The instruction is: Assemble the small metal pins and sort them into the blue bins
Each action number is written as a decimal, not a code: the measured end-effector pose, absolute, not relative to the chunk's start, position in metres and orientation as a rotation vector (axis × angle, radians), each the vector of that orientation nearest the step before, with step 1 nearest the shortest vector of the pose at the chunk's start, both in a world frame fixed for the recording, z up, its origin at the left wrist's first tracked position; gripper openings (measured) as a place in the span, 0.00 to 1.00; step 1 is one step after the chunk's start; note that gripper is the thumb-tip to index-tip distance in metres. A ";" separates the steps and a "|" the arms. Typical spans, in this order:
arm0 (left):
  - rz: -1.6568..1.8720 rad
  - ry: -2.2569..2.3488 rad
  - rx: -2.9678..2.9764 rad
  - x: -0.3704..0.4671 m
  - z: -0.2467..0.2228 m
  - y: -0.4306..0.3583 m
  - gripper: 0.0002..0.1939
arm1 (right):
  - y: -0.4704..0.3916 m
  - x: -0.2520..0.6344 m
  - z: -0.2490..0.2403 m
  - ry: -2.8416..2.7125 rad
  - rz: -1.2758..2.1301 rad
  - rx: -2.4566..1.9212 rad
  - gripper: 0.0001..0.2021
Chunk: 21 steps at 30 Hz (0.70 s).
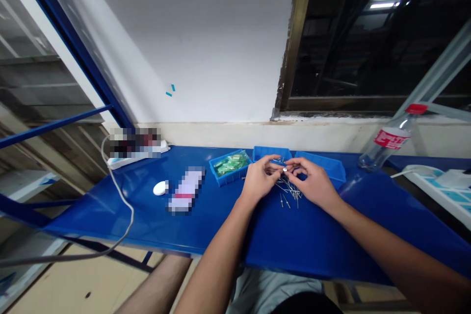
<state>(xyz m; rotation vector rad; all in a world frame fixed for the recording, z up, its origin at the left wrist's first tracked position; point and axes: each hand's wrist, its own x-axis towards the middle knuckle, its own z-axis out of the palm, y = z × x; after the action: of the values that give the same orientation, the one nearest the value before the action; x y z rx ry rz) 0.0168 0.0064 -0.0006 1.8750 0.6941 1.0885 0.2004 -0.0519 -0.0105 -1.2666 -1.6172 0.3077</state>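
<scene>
Over the middle of the blue table, my left hand and my right hand meet at the fingertips. Between them is a small white round piece, pinched by the thumb and fingers of my right hand. The thumb and fingers of my left hand close in on its other side; what they hold is too small to name. Beneath the hands lies a loose pile of thin metal rivets. A blue tray behind my left hand holds more metal pieces, partly hidden by the fingers.
A blue tray with green packets stands left of my hands, another blue tray behind the right. Farther left lie a blurred flat item, a white disc and a cable. A plastic bottle stands at the right.
</scene>
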 end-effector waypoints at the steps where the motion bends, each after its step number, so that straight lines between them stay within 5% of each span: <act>1: 1.089 0.683 1.882 0.017 -0.001 0.007 0.22 | -0.052 0.201 -0.009 -1.627 0.289 -1.264 0.12; 9: 0.909 0.776 2.442 0.013 -0.004 0.007 0.12 | -0.040 0.232 -0.007 -1.699 -0.176 -1.463 0.08; 17: 0.639 0.550 2.761 0.023 -0.011 -0.009 0.38 | -0.034 0.245 -0.025 -1.796 -0.350 -1.777 0.09; 21: 0.536 0.561 2.846 0.028 -0.019 -0.014 0.39 | -0.035 0.241 -0.025 -1.800 -0.394 -1.795 0.10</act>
<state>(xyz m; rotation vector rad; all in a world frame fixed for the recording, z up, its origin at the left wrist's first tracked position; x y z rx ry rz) 0.0280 -0.0137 -0.0185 2.8461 0.5610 0.5355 0.2413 -0.0352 -0.0249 -1.7953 -1.7996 -0.3940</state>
